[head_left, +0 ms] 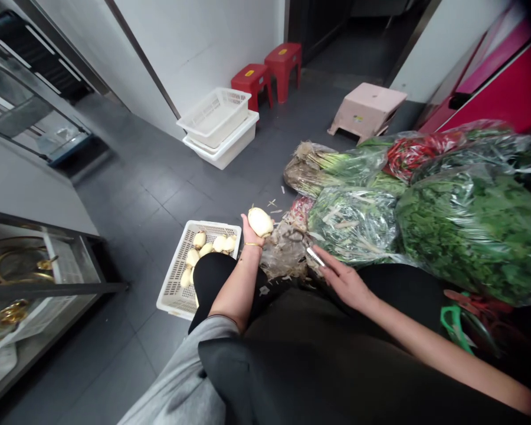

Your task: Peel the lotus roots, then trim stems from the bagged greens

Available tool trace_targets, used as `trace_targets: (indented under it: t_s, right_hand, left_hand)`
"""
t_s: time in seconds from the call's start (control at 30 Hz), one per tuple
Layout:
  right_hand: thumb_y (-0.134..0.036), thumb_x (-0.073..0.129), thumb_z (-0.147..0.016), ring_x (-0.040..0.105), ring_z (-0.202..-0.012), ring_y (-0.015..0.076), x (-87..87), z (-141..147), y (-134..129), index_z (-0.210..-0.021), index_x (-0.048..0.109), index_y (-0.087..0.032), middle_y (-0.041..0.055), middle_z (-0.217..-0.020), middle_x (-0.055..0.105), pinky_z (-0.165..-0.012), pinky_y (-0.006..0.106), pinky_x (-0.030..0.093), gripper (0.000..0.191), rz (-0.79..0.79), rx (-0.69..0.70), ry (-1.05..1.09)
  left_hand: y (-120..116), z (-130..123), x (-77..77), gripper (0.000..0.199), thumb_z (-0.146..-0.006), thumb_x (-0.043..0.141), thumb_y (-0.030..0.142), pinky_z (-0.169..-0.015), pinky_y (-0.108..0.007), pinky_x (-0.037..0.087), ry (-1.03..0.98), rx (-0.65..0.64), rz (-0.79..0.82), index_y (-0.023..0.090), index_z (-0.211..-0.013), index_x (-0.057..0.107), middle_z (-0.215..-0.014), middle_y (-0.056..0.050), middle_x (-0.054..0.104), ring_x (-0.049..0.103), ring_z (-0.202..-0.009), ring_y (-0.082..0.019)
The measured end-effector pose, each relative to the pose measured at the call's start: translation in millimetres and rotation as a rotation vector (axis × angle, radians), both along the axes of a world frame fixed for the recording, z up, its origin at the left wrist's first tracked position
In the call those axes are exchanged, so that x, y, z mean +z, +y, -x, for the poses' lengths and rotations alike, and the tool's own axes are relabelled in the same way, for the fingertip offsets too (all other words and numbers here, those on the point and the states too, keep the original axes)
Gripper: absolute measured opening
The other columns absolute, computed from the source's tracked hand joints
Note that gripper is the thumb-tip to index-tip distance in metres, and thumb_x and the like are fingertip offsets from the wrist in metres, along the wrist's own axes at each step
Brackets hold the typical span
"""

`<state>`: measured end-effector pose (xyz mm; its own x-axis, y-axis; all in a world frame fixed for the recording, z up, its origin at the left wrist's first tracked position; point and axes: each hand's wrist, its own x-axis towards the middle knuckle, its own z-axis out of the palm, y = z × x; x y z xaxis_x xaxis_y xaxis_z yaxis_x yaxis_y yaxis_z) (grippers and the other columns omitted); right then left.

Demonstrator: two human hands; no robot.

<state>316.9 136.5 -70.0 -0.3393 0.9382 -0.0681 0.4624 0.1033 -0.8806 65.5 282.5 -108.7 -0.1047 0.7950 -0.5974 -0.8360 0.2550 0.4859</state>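
My left hand (253, 233) holds up a pale, peeled lotus root piece (261, 222), oval with darker marks at its ends. To its right and lower, my right hand (346, 283) is closed round a slim metal peeler (315, 257), which stays apart from the root. Brownish peelings and plastic (285, 254) lie on the floor between and beyond the hands. Left of my left knee, a white slotted basket (168, 289) contains several similar pale root pieces (206, 249); my leg hides part of it.
Bagged leafy greens (473, 230), bagged scallions (336, 165) and red chillies (418, 154) lie to the right. Stacked white baskets (219, 133), red stools (253, 82) and a pale pink stool (367, 109) stand ahead. A metal shelf (62, 289) is on the left.
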Motion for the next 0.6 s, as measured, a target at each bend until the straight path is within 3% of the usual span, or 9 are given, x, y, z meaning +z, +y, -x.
trace_targets:
  t_s: [0.07,0.13,0.23,0.33,0.47,0.53,0.6]
  right_hand:
    - [-0.037,0.04,-0.096,0.063,-0.114,0.022,12.3,2.1,26.1,-0.151,0.036,-0.022,0.0077,-0.138,0.058,-0.101,0.04,0.05,0.057,-0.033,-0.035,0.016]
    - [-0.034,0.041,-0.094,0.058,-0.122,0.0226,23.2,16.8,60.4,-0.148,0.041,-0.021,0.0067,-0.139,0.057,-0.105,0.04,0.046,0.055,-0.085,-0.034,0.007]
    - [-0.03,0.041,-0.092,0.054,-0.127,0.0234,26.8,42.4,89.9,-0.143,0.049,-0.022,0.0053,-0.137,0.058,-0.109,0.041,0.042,0.052,-0.115,-0.026,-0.032]
    - [-0.031,0.041,-0.093,0.055,-0.125,0.0247,14.2,44.8,65.8,-0.146,0.046,-0.024,0.0054,-0.136,0.059,-0.107,0.042,0.044,0.053,-0.086,0.036,-0.067]
    - [-0.034,0.039,-0.095,0.058,-0.122,0.0241,-1.7,11.0,9.9,-0.142,0.05,-0.025,0.0052,-0.133,0.061,-0.1,0.041,0.05,0.049,0.013,0.126,-0.089]
    - [-0.036,0.04,-0.096,0.056,-0.124,0.0235,2.5,0.7,10.4,-0.143,0.049,-0.025,0.0049,-0.136,0.059,-0.102,0.04,0.048,0.049,0.004,0.074,-0.079]
    - [-0.037,0.04,-0.096,0.051,-0.13,0.0229,15.1,6.0,32.0,-0.145,0.046,-0.025,0.0038,-0.141,0.055,-0.107,0.039,0.044,0.051,-0.059,0.019,-0.048]
  left_hand:
    - [-5.8,-6.6,3.2,0.062,-0.087,0.038,0.072,-0.063,-0.036,0.059,-0.019,-0.075,0.002,0.015,-0.089,0.064,-0.067,-0.007,0.068,0.067,-0.059,-0.019]
    - [-11.4,-14.3,5.0,0.057,-0.087,0.043,0.069,-0.058,-0.033,0.058,-0.009,-0.163,-0.001,0.015,-0.086,0.064,-0.064,-0.005,0.066,0.065,-0.055,-0.017]
    - [-14.1,-19.3,6.6,0.058,-0.089,0.041,0.065,-0.058,-0.031,0.057,0.014,-0.248,-0.029,0.013,-0.088,0.065,-0.065,-0.007,0.066,0.064,-0.054,-0.017]
    - [-10.2,-13.3,8.0,0.055,-0.091,0.041,0.062,-0.063,-0.031,0.057,0.035,-0.168,-0.053,0.013,-0.093,0.067,-0.067,-0.007,0.066,0.064,-0.057,-0.016]
    - [-5.9,0.2,10.1,0.068,-0.091,0.03,0.067,-0.07,-0.036,0.056,0.041,-0.126,-0.084,0.011,-0.098,0.067,-0.073,-0.011,0.067,0.066,-0.066,-0.019]
    - [-6.2,3.0,11.3,0.073,-0.091,0.024,0.068,-0.075,-0.041,0.056,0.033,-0.178,-0.105,0.01,-0.101,0.067,-0.077,-0.014,0.067,0.068,-0.077,-0.024]
    - [-7.6,1.7,12.3,0.074,-0.092,0.021,0.067,-0.078,-0.045,0.055,0.041,-0.241,-0.105,0.009,-0.103,0.066,-0.078,-0.015,0.067,0.069,-0.085,-0.027]
